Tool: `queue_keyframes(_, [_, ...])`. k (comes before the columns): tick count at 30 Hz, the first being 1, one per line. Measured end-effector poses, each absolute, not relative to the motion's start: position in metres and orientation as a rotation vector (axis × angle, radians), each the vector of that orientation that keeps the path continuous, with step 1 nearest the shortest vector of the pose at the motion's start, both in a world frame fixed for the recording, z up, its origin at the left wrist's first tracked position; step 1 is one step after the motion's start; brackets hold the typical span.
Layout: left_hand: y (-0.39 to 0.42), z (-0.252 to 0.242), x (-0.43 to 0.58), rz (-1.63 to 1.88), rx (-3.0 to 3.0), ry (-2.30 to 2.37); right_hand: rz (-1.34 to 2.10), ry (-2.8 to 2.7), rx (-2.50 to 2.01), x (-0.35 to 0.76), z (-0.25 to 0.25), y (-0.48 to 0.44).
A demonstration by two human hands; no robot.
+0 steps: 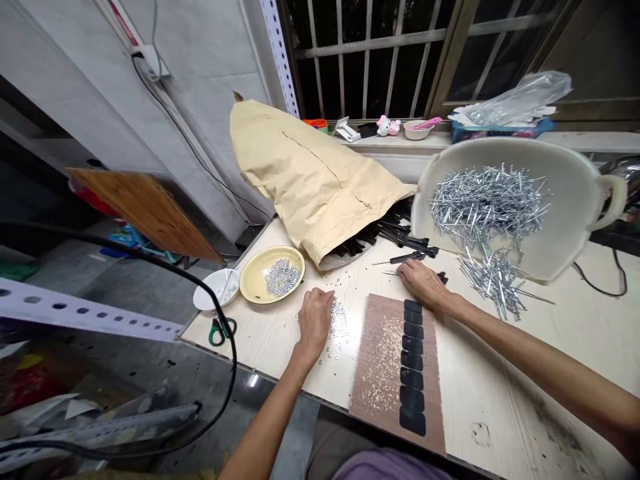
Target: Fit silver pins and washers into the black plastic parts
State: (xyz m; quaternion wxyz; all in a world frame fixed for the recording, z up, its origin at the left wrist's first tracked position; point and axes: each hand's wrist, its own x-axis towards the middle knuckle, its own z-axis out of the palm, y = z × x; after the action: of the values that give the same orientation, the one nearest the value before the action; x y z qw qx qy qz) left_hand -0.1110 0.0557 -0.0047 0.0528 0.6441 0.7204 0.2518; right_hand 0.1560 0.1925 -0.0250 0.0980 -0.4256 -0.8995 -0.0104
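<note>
My left hand (316,319) is closed at the left edge of a scatter of small metal washers (339,324), fingertips together; what they hold is too small to make out. Beyond the brown board (370,373), my right hand (423,283) has its fingers closed around the end of a thin metal pin with a black part, mostly hidden under the hand. A column of black rectangular pads (413,379) lies along the board's right side. Black parts (400,237) spill from the paper sack (320,180). Right of my right hand lie loose metal pins (493,280).
A yellow bowl (245,287) of washers, a white dish (201,298) and green-handled scissors (216,331) stand at left. A large white scoop (565,227) holds many metal pins at right. A black cable (231,373) hangs in front of the table's left edge.
</note>
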Motion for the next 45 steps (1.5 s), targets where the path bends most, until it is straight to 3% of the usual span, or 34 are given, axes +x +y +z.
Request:
queue_keyframes(5, [0.062,-0.006,-0.111,0.402,2.171,2.153,0.105,-2.556,-1.123,0.169,-0.016,0.170])
queue_keyframes(9, [0.069,-0.005,-0.115,0.354,2.217,2.060,0.169,-2.473,-1.042,0.168,-0.002,0.149])
queue_keyframes(13, [0.073,0.000,-0.107,0.736,1.914,1.953,0.354,-2.363,-0.974,0.151,0.017,0.125])
queue_keyframes(18, [0.068,0.007,-0.071,1.251,0.961,1.415,0.560,-2.333,-0.930,0.124,0.033,0.097])
queue_keyframes(24, [0.065,0.020,-0.040,1.394,0.630,1.172,0.510,-2.322,-1.004,0.123,0.030,0.090])
queue_keyframes(38, [0.069,0.024,-0.039,1.326,0.838,1.189,0.326,-2.351,-1.136,0.137,0.038,0.086])
queue_keyframes(45, [0.071,0.022,-0.037,1.237,0.869,1.203,0.044,-2.414,-1.165,0.141,0.035,0.085])
